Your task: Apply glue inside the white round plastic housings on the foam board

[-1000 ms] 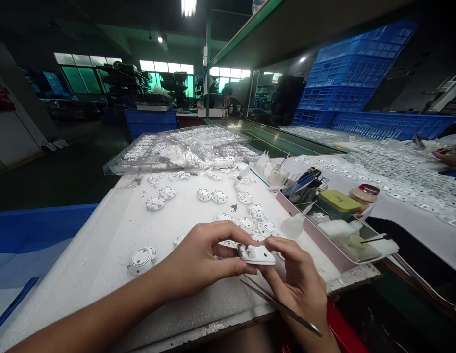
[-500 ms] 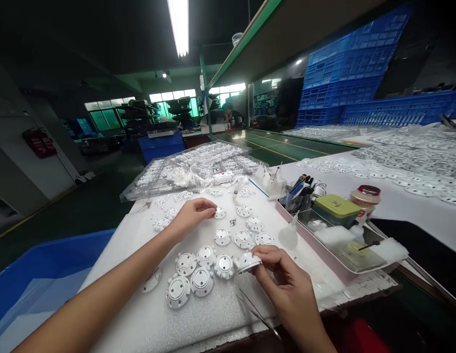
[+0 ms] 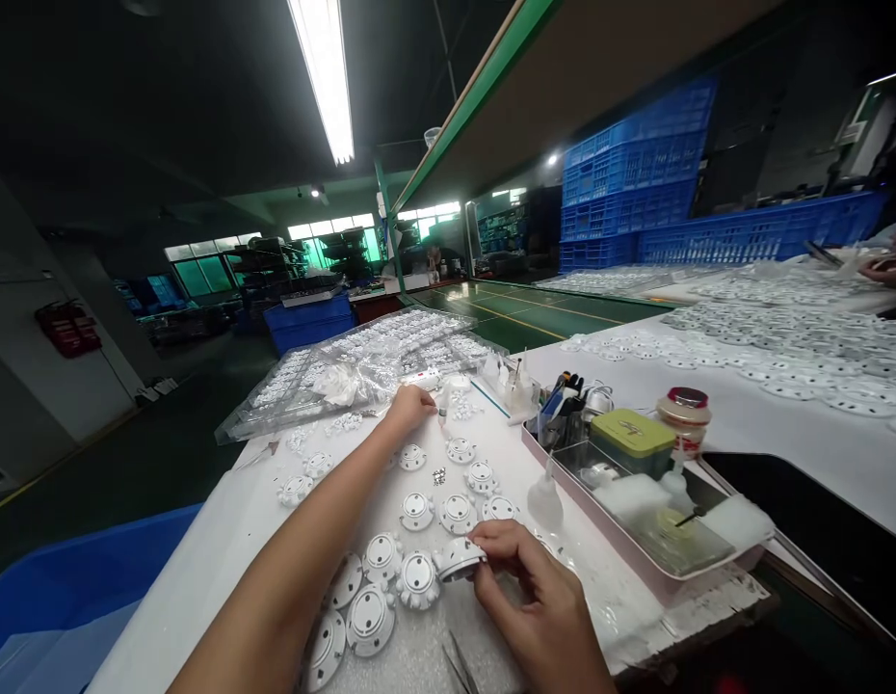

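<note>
Between the thumb and fingers of my right hand (image 3: pixel 531 588) is a white round plastic part (image 3: pixel 461 557), tilted above the foam mat (image 3: pixel 419 665). My left hand (image 3: pixel 410 409) reaches to the far side of the mat, beside small white pieces (image 3: pixel 462 405) and a small upright bottle (image 3: pixel 442 416). Its fingers are drawn together, and whatever they hold is too small to make out. Several similar round parts (image 3: pixel 371 619) with dark dots lie between my arms. Small metal bits (image 3: pixel 439 476) sit among them. Metal tweezers (image 3: pixel 459 665) lie near my right wrist.
Trays of white parts (image 3: pixel 361 347) are stacked at the back. On the right stands a pink organizer tray (image 3: pixel 621 540) with tools and a green-lidded box (image 3: pixel 632 434); a jar (image 3: pixel 685 419) is behind it. A blue bin (image 3: pixel 79 578) is at left. Another person's hand (image 3: pixel 888 270) shows far right.
My left hand has left the round part it was touching and moved farther back, to the small white pieces. My right hand still holds its round part. The view has shifted, and another person's hand now shows.
</note>
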`<action>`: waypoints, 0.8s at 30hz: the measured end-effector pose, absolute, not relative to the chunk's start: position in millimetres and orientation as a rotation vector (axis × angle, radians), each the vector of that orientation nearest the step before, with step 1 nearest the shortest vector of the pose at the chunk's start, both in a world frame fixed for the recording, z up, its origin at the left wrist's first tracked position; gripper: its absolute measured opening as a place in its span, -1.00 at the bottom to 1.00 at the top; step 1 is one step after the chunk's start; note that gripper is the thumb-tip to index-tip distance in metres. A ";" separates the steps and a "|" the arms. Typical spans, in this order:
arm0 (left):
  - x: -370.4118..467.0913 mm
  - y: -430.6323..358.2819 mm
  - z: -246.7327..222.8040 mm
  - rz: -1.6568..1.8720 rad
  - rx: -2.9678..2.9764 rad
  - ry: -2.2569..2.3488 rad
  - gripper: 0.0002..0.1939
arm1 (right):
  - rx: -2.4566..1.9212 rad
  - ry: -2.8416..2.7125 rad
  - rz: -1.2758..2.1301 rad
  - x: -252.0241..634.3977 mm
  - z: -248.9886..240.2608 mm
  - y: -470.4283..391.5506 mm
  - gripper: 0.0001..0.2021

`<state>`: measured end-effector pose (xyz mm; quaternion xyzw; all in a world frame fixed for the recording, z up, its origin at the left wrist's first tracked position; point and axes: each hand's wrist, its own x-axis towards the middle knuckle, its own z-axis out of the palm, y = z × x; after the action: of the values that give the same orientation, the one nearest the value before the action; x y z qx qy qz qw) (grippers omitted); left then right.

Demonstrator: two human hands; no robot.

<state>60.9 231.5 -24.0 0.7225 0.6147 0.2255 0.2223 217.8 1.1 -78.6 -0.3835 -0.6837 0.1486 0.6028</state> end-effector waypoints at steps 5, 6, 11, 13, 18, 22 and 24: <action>54.7 217.2 -13.1 0.694 1.996 1.623 -0.81 | -0.890 -1.571 0.338 217.6 -78.6 3.3 -0.92; 50.7 210.8 -6.5 0.720 1.983 1.595 -0.83 | -0.891 -1.553 0.333 217.1 -80.3 3.6 -0.92; 26.3 146.7 26.7 0.808 1.887 1.382 -0.71 | -0.907 -1.475 0.192 209.7 -84.9 1.5 -0.92; 21.8 109.7 31.7 0.814 1.837 1.277 -0.70 | -0.903 -1.462 0.081 206.0 -83.0 -0.4 -0.92; 28.2 35.8 22.0 0.760 1.536 0.948 -0.81 | -0.848 -1.575 -0.077 202.3 -78.7 -5.0 -0.86; 32.1 21.1 12.3 0.773 1.491 0.880 -0.84 | -0.859 -1.574 -0.119 202.9 -76.6 -7.4 -0.87; 31.6 22.0 8.5 0.802 1.471 0.851 -0.84 | -0.878 -1.572 -0.131 203.5 -75.6 -8.1 -0.89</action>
<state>31.6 22.0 8.5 0.6321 0.3656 0.3445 0.5900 203.5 -8.1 -75.6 -0.3818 -0.6837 -0.0569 0.6193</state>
